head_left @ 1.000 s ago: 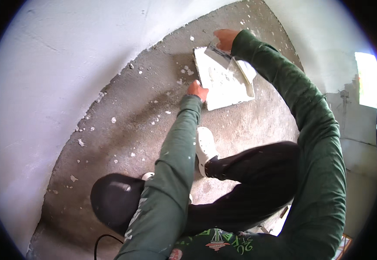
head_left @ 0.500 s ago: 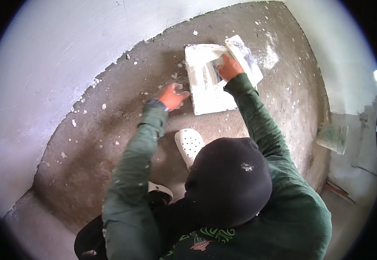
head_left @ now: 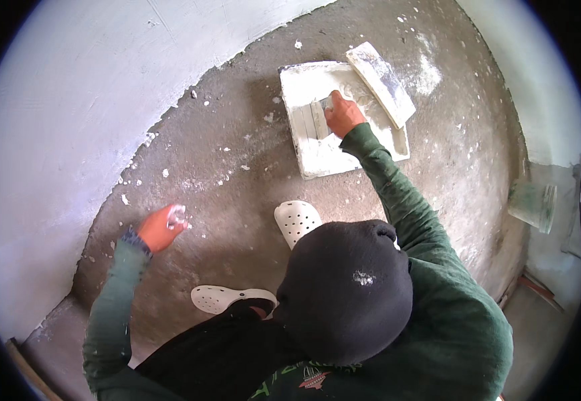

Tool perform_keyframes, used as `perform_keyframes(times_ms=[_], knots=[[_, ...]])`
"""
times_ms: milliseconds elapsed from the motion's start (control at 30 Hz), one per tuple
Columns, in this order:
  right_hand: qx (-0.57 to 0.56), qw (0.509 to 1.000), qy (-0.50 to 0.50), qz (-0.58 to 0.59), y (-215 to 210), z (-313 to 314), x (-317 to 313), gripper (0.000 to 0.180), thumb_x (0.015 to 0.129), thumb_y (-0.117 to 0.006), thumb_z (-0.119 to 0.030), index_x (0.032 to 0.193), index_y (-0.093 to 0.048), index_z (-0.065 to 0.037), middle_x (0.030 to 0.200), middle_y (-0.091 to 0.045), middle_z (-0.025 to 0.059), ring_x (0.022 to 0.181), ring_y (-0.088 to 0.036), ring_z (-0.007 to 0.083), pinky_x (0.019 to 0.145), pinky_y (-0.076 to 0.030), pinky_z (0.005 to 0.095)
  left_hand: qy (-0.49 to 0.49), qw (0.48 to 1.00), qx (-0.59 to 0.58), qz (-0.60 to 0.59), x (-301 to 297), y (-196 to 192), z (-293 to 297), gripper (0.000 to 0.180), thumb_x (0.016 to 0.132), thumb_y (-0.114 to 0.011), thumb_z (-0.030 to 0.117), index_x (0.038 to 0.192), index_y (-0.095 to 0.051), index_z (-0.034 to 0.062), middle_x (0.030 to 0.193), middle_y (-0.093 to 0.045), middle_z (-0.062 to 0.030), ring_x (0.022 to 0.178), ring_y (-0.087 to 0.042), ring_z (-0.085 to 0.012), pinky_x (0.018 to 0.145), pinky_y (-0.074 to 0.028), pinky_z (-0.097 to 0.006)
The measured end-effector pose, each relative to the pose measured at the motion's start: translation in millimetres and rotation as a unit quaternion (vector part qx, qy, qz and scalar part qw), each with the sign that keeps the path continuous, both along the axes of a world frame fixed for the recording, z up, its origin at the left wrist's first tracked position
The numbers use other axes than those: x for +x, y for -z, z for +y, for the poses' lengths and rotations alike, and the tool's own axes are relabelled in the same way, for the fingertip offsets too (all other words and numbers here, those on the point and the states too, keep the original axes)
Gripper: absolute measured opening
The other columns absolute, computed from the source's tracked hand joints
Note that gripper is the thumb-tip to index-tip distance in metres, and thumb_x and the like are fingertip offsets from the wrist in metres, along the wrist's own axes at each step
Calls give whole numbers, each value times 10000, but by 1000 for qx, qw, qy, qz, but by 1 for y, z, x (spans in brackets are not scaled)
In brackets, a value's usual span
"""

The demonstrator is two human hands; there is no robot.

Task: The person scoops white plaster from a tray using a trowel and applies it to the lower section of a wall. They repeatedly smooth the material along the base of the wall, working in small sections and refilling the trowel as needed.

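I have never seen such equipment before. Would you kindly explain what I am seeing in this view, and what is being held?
There is no robot here, only a person working with two bare hands. The view comes from a wide camera worn on the head, looking down, so straight lines bend near the rim. On the rough floor sits a shallow tray with white paste in it. A flat board lies across its right side. The right hand is over the tray, its grip closed on a flat tool, partly hidden. The left hand is away from the tray, fingers curled and smeared white; I cannot tell whether it holds anything.
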State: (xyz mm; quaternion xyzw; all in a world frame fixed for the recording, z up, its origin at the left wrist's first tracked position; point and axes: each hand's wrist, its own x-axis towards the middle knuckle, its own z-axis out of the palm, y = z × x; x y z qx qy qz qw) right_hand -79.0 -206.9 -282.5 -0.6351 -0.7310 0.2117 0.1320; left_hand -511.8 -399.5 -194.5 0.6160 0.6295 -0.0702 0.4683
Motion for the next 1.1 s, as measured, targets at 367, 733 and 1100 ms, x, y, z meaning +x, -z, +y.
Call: perform_keyframes(times_ms=[367,733,1100], knots=[[-87,995,52,-9,-15,-24,-13,334,826,-527,-122,1120,-458,21,826,-605,301,800,-578,482,721,-471,509,-9,998,-61,-4,-3,-73,-22,472,858,-640,212,1270,-479,49,1018,-631,-203,954,-631,-304,813,-486,-375],[-292,736,164,588,-31,19,-79,300,876,-587,-148,1096,-514,42,920,-628,137,737,-658,230,651,-590,385,-12,998,26,59,8,-147,-22,428,818,-641,111,1221,-515,39,1079,-614,-187,1003,-603,-336,831,-478,-384],[-325,704,214,595,68,77,-213,209,841,-606,-152,889,-569,49,834,-592,108,763,-628,224,595,-576,384,2,996,31,79,38,-191,-40,473,790,-655,97,1233,-505,26,1077,-590,-195,970,-565,-380,813,-468,-396]])
